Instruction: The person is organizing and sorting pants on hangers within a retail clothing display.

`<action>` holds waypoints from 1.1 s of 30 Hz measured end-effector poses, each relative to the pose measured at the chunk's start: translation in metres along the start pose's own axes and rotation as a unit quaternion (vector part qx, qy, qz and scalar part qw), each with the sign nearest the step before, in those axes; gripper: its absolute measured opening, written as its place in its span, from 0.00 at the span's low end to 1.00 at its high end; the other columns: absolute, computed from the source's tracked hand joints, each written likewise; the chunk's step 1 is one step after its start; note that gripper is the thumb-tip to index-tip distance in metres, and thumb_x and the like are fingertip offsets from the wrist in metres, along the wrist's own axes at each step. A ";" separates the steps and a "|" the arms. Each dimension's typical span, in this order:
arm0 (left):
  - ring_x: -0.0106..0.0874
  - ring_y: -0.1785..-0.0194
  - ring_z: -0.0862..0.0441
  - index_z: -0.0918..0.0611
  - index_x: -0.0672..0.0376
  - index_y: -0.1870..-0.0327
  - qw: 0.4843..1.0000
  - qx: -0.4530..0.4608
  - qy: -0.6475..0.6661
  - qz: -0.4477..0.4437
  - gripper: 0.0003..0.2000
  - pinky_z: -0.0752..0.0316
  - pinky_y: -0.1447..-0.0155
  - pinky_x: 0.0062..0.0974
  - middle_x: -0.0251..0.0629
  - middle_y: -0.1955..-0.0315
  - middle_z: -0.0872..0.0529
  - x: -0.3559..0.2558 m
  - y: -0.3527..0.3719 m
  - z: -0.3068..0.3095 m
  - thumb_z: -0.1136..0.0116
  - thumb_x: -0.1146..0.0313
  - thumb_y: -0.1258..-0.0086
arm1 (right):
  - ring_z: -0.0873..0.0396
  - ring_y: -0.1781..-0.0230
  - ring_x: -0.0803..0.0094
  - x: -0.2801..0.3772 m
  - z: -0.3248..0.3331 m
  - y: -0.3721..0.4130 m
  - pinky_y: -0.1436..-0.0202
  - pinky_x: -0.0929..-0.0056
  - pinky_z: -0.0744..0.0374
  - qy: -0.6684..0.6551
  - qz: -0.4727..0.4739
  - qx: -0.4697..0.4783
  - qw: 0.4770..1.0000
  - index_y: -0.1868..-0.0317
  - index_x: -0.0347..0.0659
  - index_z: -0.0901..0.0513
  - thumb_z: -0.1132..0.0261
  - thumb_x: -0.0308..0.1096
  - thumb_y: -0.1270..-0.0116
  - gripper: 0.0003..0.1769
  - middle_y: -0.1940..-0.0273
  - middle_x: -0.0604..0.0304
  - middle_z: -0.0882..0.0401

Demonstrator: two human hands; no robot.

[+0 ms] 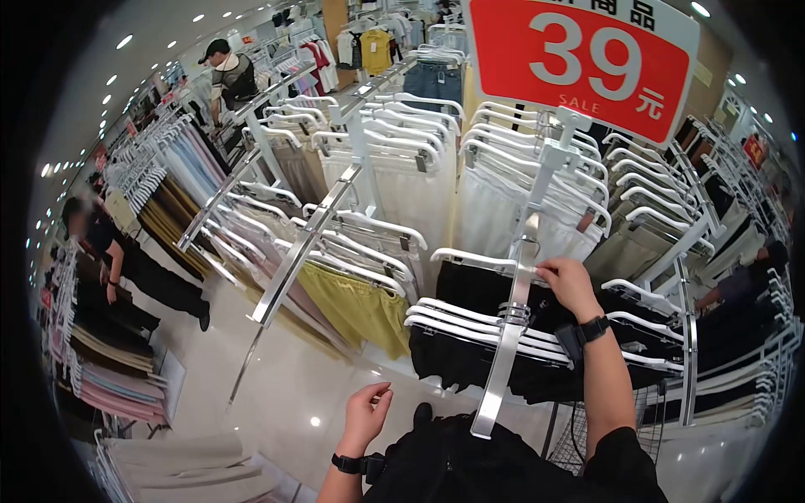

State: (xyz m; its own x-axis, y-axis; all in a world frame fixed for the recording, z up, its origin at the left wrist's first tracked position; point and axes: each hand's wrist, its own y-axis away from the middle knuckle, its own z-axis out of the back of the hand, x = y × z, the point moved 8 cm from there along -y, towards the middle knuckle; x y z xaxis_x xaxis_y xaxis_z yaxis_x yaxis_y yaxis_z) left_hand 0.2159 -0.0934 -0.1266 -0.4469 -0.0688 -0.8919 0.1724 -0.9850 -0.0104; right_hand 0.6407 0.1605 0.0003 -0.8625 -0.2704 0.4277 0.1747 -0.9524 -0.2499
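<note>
My right hand (572,285) reaches over the black garments, just right of the metal display arm (503,360). Its thumb and fingers are pinched at a white hanger (474,260), whose right part is partly hidden by the arm and my hand. Black garments (453,352) hang below from several white hangers (453,317) bunched closer to me on the same arm. My left hand (366,412) is held low over the floor, left of the rack. Its fingers are loosely bent with the thumb apart, holding nothing. Both wrists wear black bands.
A red sale sign (587,67) stands above the rack. Yellow-green trousers (356,306) hang to the left beside another metal arm (306,243). A wire cart (570,436) is by my right side. One person in black (126,251) stands at left; another (226,75) is farther back.
</note>
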 end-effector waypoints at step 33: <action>0.56 0.12 0.35 0.18 0.53 0.23 0.861 0.274 -0.060 -0.425 0.37 0.31 0.16 0.52 0.47 0.16 0.28 -0.258 0.010 -0.072 0.21 0.49 0.31 | 0.11 0.55 0.49 0.047 0.006 0.081 0.50 0.55 0.15 -0.059 0.058 -0.053 0.995 0.46 0.43 0.06 0.29 0.26 0.26 0.12 0.58 0.52 0.09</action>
State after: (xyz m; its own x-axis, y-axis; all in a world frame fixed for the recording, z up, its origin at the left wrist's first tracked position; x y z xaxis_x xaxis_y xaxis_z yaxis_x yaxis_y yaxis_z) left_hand 0.3966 -0.0744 0.0706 -0.3013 0.7297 -0.6138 -0.6865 -0.6128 -0.3914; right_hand 0.6168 0.0699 0.0051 -0.7767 -0.3975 0.4886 0.2128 -0.8957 -0.3905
